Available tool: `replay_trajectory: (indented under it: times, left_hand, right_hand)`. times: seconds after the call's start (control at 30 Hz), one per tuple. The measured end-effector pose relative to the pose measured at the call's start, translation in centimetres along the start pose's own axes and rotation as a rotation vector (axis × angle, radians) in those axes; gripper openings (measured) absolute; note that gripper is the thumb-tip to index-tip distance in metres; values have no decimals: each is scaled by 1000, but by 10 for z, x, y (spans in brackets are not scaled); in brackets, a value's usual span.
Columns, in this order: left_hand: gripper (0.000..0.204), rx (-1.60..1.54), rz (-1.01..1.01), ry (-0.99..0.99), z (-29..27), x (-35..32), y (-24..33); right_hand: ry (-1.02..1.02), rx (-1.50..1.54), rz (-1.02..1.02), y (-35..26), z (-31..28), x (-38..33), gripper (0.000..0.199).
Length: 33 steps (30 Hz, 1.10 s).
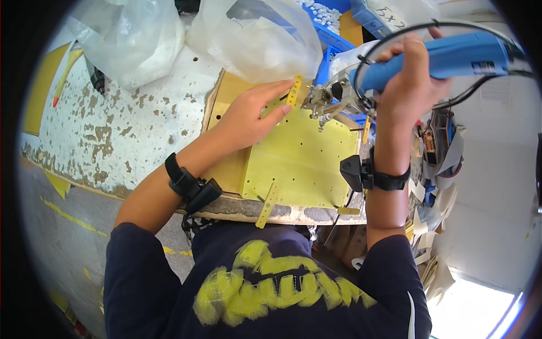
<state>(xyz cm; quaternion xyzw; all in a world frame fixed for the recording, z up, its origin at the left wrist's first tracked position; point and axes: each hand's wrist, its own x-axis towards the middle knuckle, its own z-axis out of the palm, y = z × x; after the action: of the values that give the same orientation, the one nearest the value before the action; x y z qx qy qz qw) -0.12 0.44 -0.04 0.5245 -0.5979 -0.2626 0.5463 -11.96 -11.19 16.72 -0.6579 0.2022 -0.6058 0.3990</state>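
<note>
Two cloudy plastic bags [132, 42] sit toward the far side of the tabletop [73, 121], where white paint is flaking; beyond them I see a blue bin [334, 40] of small white pieces, with a pale wall [491, 169] off to the right. A yellow perforated panel [305, 164] lies near the front beside a tan board [232, 169].

On the right hand [415, 73], I have the fingers wrapped around a blue power tool [468, 56], its metal head [333, 93] just right of a yellow strip [294, 90] at the panel's far side. On the left hand [248, 113], thumb and forefinger are parted, tips touching that strip; I cannot tell whether they pinch it.

Another strip [267, 206] crosses the panel's near edge, close to the tabletop's front rim and the dark shirt [248, 237]. My widest stretch for moving is the painted surface left of the board.
</note>
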Motion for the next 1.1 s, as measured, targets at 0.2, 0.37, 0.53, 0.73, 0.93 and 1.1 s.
replay_trajectory:
  times: [0.2,0.37,0.53,0.73,0.93,1.1]
  left_hand:
    - [46,-13,-52,-18,5,3,-4]
    - [41,18,4,2,0,5,-2]
    - [37,7,-3,23,6,8,-19]
    - [35,-109,-110,13,5,3,-14]
    - [35,-136,-100,32,7,5,-15]
    - [36,-169,-95,62,6,2,-19]
  right_hand:
    - [-25,-1,-26,11,-16,9,42]
    - [110,-172,1,-36,-71,33,42]
    - [-278,-14,109,-110,-94,-28,35]
    - [-682,157,196,-143,-144,-32,37]
    - [-228,58,156,-139,-90,-94,58]
    - [-74,169,172,-123,-48,-118,61]
